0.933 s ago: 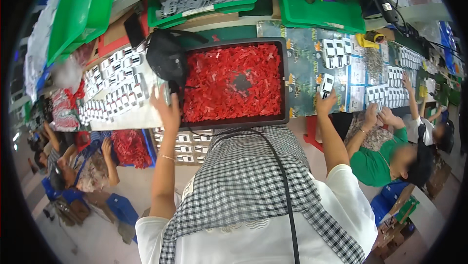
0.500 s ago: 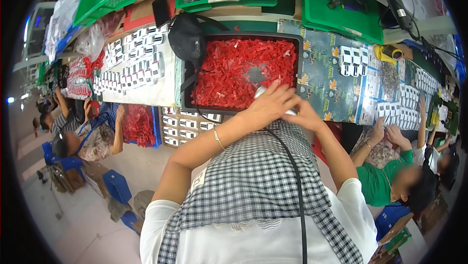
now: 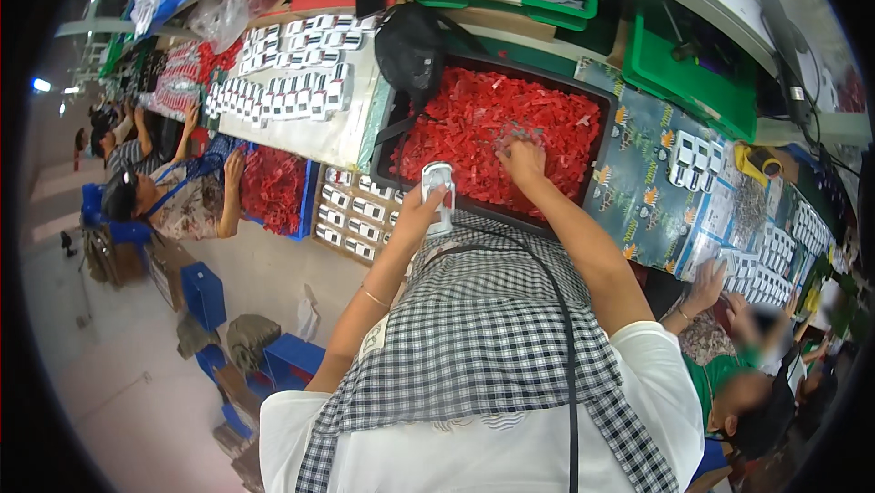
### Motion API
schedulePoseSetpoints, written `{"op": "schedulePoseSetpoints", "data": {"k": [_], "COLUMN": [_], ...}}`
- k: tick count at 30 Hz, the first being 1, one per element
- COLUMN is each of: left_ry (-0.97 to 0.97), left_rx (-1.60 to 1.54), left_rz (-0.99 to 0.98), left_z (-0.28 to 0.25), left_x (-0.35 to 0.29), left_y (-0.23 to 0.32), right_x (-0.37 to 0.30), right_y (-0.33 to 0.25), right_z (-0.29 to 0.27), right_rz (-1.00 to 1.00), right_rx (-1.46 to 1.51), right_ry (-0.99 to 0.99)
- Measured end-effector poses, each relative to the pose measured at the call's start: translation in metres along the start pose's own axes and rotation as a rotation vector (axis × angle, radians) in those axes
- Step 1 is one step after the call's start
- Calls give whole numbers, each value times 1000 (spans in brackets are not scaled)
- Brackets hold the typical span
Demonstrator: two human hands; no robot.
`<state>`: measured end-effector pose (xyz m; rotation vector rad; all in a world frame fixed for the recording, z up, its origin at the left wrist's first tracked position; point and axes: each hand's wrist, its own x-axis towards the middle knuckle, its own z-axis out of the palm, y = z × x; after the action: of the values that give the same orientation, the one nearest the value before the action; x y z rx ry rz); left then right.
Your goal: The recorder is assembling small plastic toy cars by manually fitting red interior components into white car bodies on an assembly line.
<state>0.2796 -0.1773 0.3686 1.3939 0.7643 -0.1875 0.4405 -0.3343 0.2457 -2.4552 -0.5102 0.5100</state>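
Observation:
My left hand (image 3: pixel 421 212) grips a small white plastic casing (image 3: pixel 438 176) with an opening at its upper end, held upright over the near edge of a black tray (image 3: pixel 492 205). The tray is heaped with small red plastic pieces (image 3: pixel 474 106). Over the heap, my right hand (image 3: pixel 523 163) points down with its fingers drawn together at the pieces, by a small greyish patch. What its fingertips hold, if anything, is too small to make out.
A black pouch (image 3: pixel 408 51) with a strap lies over the tray's left corner. White casings stand in rows on the left board (image 3: pixel 360 119) and in a cardboard box (image 3: pixel 321 213). Green bins (image 3: pixel 684 83) stand behind. Co-workers sit at both sides; a co-worker's hand (image 3: pixel 704 288) is at right.
My hands have parted: the left carries the white casing left and nearer, and the right has gone to the red pieces. The whole view has tilted and shifted.

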Motion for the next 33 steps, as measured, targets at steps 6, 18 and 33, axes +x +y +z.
{"op": "schedulePoseSetpoints", "data": {"k": [6,18,33], "left_ry": [6,-91,-215], "left_rx": [-411,-474,-279], "left_rz": [-147,-172,-70], "left_z": [20,63,125], "left_x": [3,10,-14], "left_y": [8,8,26], "right_x": [-1,-57,-146], "right_y": [11,-13,-29], "right_z": [5,-60,-117], "right_rz": [-164,-198,-545], "right_rx": [-219,346,149], "right_ry": [12,293,534]}}
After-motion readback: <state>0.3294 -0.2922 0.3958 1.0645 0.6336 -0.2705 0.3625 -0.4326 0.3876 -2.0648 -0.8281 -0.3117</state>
